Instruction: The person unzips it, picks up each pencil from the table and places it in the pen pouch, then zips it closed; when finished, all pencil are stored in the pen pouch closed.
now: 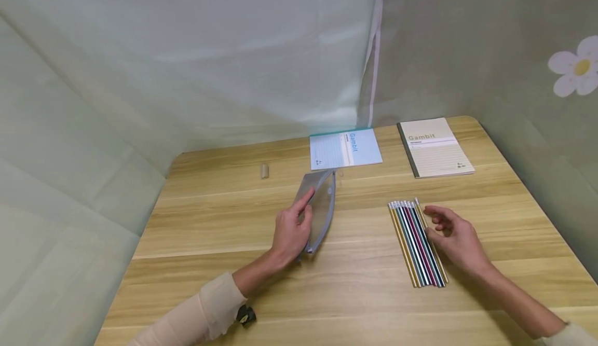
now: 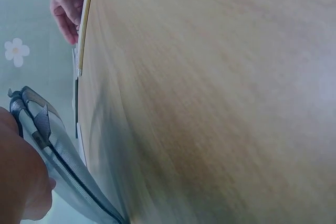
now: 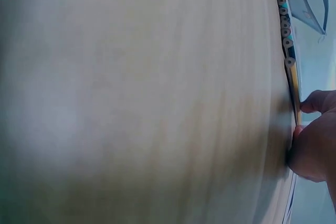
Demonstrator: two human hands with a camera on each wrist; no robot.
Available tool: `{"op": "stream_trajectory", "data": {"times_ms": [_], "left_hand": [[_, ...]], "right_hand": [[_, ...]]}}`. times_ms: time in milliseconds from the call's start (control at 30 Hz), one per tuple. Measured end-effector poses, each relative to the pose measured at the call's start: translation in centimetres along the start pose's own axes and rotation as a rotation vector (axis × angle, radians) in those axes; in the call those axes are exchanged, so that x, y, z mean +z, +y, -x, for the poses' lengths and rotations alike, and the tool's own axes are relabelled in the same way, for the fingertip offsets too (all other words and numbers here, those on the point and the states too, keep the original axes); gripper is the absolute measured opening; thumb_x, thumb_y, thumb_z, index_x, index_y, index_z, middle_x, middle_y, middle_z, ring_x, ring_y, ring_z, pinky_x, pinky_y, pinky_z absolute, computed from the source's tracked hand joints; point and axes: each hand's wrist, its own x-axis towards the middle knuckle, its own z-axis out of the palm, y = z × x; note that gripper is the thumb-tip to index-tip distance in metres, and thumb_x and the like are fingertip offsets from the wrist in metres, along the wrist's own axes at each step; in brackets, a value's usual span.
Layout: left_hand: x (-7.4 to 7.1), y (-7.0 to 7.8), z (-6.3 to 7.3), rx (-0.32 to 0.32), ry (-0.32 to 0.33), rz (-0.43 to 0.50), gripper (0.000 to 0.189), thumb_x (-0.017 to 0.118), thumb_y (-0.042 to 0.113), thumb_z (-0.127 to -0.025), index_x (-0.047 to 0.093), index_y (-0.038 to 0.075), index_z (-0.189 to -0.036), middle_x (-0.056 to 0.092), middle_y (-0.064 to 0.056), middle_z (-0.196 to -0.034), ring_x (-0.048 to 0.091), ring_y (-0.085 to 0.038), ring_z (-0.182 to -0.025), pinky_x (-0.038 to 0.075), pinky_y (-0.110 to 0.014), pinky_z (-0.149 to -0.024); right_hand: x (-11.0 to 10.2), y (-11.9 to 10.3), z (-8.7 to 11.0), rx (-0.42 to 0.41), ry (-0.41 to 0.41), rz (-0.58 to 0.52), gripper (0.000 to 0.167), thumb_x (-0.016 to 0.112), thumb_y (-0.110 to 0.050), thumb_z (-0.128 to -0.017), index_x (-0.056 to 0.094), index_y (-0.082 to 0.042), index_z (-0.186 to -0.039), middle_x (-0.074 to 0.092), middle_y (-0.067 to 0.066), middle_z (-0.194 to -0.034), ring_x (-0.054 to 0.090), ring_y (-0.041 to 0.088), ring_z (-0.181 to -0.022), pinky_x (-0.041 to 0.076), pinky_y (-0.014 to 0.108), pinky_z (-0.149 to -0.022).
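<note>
My left hand (image 1: 291,232) grips a grey translucent zipper pouch (image 1: 322,208), index finger stretched along its side. The zip gapes in the head view, and the pouch (image 2: 71,169) stands tilted up in the left wrist view. To the right, several pencils (image 1: 411,245) in gold, green, white, maroon and dark colours lie side by side, eraser ends away from me. At the right of this row, my right hand (image 1: 460,242) pinches a gold pencil (image 1: 438,260) between thumb and fingers. That gold pencil (image 3: 294,80) lies at the end of the row in the right wrist view.
A blue notebook (image 1: 345,150) lies behind the pouch, and a cream notebook (image 1: 436,149) at the back right. Further left sits a small translucent beige piece (image 1: 264,171). Pale fabric walls (image 1: 261,50) enclose the wooden table (image 1: 210,206). A small black object (image 1: 246,316) shows beside the left cuff.
</note>
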Motion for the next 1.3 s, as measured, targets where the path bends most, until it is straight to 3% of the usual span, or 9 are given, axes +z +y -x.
{"op": "stream_trajectory", "data": {"times_ms": [100, 233, 367, 500, 600, 833, 1033, 1200, 1300], "left_hand": [[-0.1, 0.1, 0.0, -0.001, 0.000, -0.002, 0.043, 0.058, 0.000, -0.101, 0.066, 0.004, -0.144, 0.077, -0.022, -0.100, 0.025, 0.001, -0.049, 0.036, -0.024, -0.047], [-0.1, 0.1, 0.1, -0.005, 0.001, -0.007, 0.043, 0.059, 0.000, -0.102, 0.066, 0.005, -0.143, 0.075, -0.022, -0.119, 0.026, 0.001, -0.052, 0.037, -0.025, -0.049], [-0.2, 0.1, 0.1, -0.012, -0.004, -0.004, 0.044, 0.059, 0.000, -0.102, 0.066, 0.006, -0.144, 0.075, -0.020, -0.096, 0.025, 0.003, -0.050, 0.036, -0.025, -0.047], [-0.2, 0.1, 0.2, -0.018, -0.014, 0.003, 0.044, 0.058, -0.001, -0.101, 0.065, 0.005, -0.145, 0.058, -0.009, -0.068, 0.022, 0.005, -0.046, 0.034, -0.023, -0.042], [-0.1, 0.0, 0.3, -0.021, -0.021, 0.010, 0.044, 0.058, -0.001, -0.102, 0.065, 0.005, -0.145, 0.052, -0.005, -0.065, 0.022, 0.006, -0.045, 0.033, -0.023, -0.042], [-0.1, 0.0, 0.4, -0.024, -0.018, 0.012, 0.044, 0.058, -0.001, -0.102, 0.065, 0.005, -0.145, 0.056, -0.007, -0.069, 0.023, 0.006, -0.046, 0.034, -0.023, -0.044], [-0.1, -0.1, 0.5, -0.028, -0.020, 0.014, 0.043, 0.058, -0.001, -0.102, 0.065, 0.004, -0.144, 0.047, 0.000, -0.064, 0.022, 0.006, -0.045, 0.033, -0.022, -0.041], [0.0, -0.3, 0.5, -0.035, -0.023, 0.008, 0.043, 0.058, -0.001, -0.102, 0.066, 0.005, -0.144, 0.043, 0.003, -0.062, 0.022, 0.006, -0.045, 0.032, -0.022, -0.041], [0.0, -0.3, 0.5, -0.035, -0.023, 0.003, 0.043, 0.058, -0.001, -0.102, 0.065, 0.005, -0.144, 0.043, 0.004, -0.061, 0.023, 0.006, -0.044, 0.034, -0.023, -0.043]], "right_hand": [[0.2, 0.0, 0.1, 0.011, 0.021, 0.000, 0.047, 0.071, 0.012, -0.091, 0.062, 0.008, -0.137, 0.069, 0.025, -0.123, 0.056, 0.002, -0.092, 0.046, 0.008, -0.080], [0.5, 0.0, 0.1, 0.029, 0.055, 0.019, 0.045, 0.070, 0.011, -0.091, 0.064, 0.007, -0.135, 0.069, 0.023, -0.117, 0.058, 0.006, -0.091, 0.046, 0.008, -0.078], [0.8, -0.2, 0.1, 0.041, 0.097, 0.043, 0.044, 0.070, 0.012, -0.089, 0.066, 0.007, -0.133, 0.069, 0.020, -0.110, 0.059, 0.011, -0.088, 0.046, 0.008, -0.076], [1.0, -0.4, 0.0, 0.047, 0.141, 0.086, 0.041, 0.071, 0.013, -0.088, 0.069, 0.006, -0.128, 0.070, 0.017, -0.101, 0.058, 0.005, -0.083, 0.045, 0.008, -0.072], [1.1, -0.5, 0.0, 0.045, 0.166, 0.100, 0.038, 0.071, 0.013, -0.087, 0.072, 0.006, -0.125, 0.072, 0.016, -0.098, 0.059, -0.001, -0.080, 0.046, 0.008, -0.070], [1.2, -0.8, -0.1, 0.051, 0.201, 0.091, 0.037, 0.071, 0.016, -0.085, 0.074, 0.009, -0.121, 0.076, 0.020, -0.098, 0.060, -0.005, -0.078, 0.047, 0.006, -0.069], [0.7, -1.3, -0.4, 0.154, 0.166, 0.049, 0.038, 0.068, 0.015, -0.088, 0.072, 0.009, -0.125, 0.075, 0.024, -0.104, 0.058, -0.001, -0.078, 0.049, 0.011, -0.065], [-0.1, -1.9, -0.8, 0.273, 0.086, -0.023, 0.041, 0.066, 0.010, -0.094, 0.068, 0.008, -0.135, 0.072, 0.028, -0.125, 0.058, 0.003, -0.085, 0.050, 0.015, -0.067], [-0.6, -2.1, -1.3, 0.346, 0.035, -0.107, 0.045, 0.064, 0.007, -0.098, 0.062, 0.006, -0.143, 0.067, 0.028, -0.136, 0.059, -0.002, -0.093, 0.052, 0.013, -0.074]]}}
